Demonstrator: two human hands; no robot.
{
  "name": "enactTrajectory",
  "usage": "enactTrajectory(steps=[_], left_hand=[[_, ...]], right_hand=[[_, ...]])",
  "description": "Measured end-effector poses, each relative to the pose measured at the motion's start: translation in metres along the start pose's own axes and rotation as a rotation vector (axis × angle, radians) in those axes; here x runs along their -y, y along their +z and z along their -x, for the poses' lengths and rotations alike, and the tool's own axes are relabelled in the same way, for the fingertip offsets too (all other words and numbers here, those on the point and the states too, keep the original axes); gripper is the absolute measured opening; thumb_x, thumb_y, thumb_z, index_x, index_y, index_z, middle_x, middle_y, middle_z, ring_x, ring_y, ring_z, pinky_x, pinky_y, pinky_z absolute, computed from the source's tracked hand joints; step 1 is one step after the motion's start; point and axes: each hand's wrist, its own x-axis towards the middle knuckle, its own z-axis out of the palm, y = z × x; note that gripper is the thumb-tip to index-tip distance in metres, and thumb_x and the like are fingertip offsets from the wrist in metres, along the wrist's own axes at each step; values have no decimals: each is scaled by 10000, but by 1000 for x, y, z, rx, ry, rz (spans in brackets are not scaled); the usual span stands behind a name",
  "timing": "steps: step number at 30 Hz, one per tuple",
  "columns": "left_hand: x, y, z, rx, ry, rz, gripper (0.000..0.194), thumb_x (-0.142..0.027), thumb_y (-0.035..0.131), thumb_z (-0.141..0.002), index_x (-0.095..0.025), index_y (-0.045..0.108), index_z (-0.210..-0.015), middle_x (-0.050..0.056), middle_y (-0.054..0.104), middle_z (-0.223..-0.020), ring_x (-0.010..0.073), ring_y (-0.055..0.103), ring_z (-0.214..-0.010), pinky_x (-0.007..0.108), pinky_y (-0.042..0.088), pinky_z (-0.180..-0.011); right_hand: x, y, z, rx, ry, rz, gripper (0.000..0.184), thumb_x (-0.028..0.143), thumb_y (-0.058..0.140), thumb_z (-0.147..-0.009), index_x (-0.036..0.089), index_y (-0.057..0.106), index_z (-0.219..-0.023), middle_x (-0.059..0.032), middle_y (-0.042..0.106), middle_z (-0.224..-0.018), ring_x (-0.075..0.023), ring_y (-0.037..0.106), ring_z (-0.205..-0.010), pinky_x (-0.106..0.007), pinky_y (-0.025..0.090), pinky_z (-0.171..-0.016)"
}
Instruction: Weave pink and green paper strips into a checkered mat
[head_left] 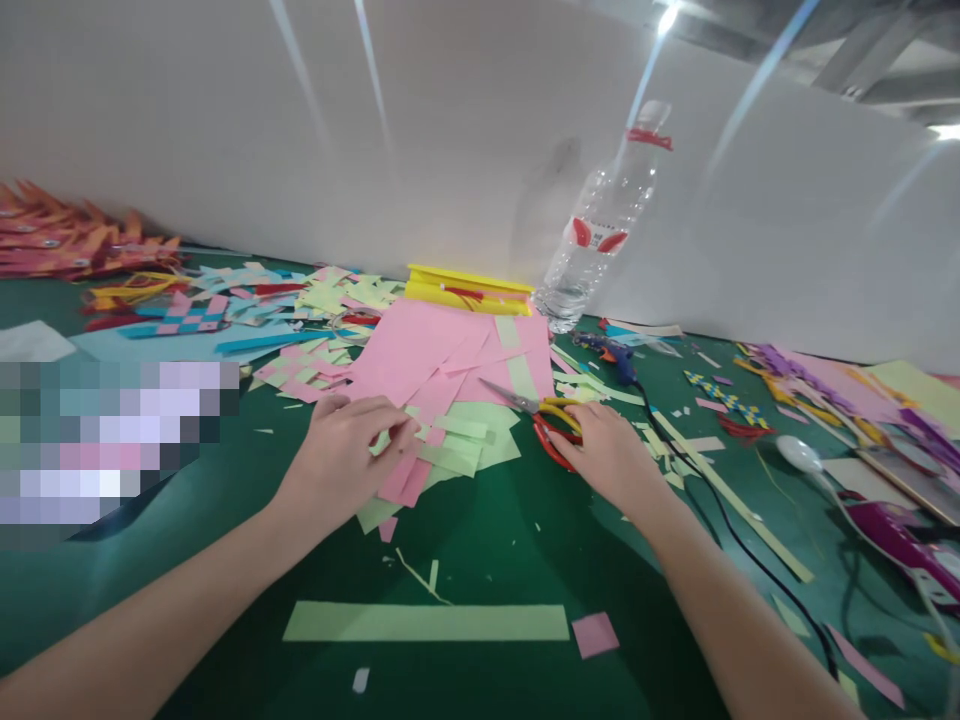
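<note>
Fingers curled together, my left hand (352,445) is over the edge of a pile of pale green paper strips (465,445) and pink paper strips (405,480). Its fingertips are beside the strips; what they pinch, if anything, is hidden. My right hand (611,450) closes on the red and yellow handles of a pair of scissors (555,420). The blades point left and away, over pink paper sheets (420,345). In front of me lie a long pale green strip (427,622) and a small pink paper square (596,634).
A plastic bottle (600,235) leans against the grey wall behind a blue glue gun (615,358), whose black cord runs right. A yellow paper roll (469,290) lies at the back. Coloured scraps (352,290) spread left; a purple handheld device (892,535) is at right.
</note>
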Motion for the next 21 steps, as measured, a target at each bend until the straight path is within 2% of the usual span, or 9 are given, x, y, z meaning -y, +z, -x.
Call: enactTrajectory(steps=[5, 10, 13, 18, 21], left_hand=[[6, 0, -3, -10, -47, -18, 304, -357, 375, -849, -225, 590, -678, -7, 625, -657, 160, 503, -579, 393, 329, -810], [8, -1, -4, -4, -37, -45, 305, -344, 380, -856, -219, 598, -683, -13, 607, -637, 154, 490, -561, 382, 336, -768], [10, -3, -4, 12, -57, -54, 296, -339, 404, -857, -217, 613, -688, -4, 633, -671, 158, 504, -565, 380, 344, -771], [19, 0, -7, 57, -95, -32, 228, -374, 510, -829, -237, 692, -840, 14, 690, -783, 169, 531, -599, 391, 357, -808], [20, 2, -7, 110, -71, -15, 214, -340, 514, -828, -249, 708, -826, 12, 692, -818, 170, 548, -633, 417, 333, -864]], right_hand=[[-12, 4, -1, 15, 13, -172, 297, 359, 538, -861, 162, 616, -1068, -123, 655, -993, -281, 618, -969, -466, 498, -833], [-11, -7, 1, 58, 94, -237, 301, 358, 559, -853, 175, 583, -1091, -113, 613, -1095, -265, 626, -966, -431, 503, -807], [-11, -13, 1, 28, 107, -247, 315, 377, 556, -853, 186, 557, -1104, -115, 588, -1130, -270, 631, -940, -422, 515, -751], [-13, -19, -1, -54, 163, -325, 326, 403, 578, -825, 183, 544, -1063, -116, 591, -1068, -258, 628, -886, -414, 516, -727], [-10, -24, -2, -94, 150, -400, 328, 407, 608, -791, 193, 546, -1031, -106, 601, -1047, -236, 626, -845, -386, 518, -703]])
